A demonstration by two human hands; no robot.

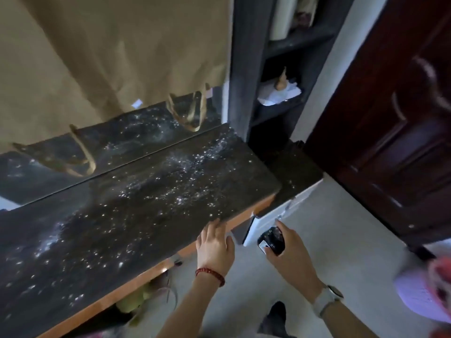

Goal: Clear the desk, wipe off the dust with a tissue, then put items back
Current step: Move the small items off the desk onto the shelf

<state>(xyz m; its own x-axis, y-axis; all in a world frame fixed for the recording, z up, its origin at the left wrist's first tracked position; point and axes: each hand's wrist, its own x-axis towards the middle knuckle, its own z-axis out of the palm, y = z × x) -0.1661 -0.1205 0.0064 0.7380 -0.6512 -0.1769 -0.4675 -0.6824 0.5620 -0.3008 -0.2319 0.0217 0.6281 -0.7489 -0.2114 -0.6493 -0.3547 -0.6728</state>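
- Hands first: the left hand [214, 242] lies flat, fingers spread, on the desk [136, 211] front edge, a red bracelet [210, 275] on its wrist.
- Just right of it, the right hand [288, 250] grips a small dark jar [272, 241] off the desk.
- Beyond both hands, white specks cover the dark desk top.
- Farther back, a brown curtain [109, 57] hangs.
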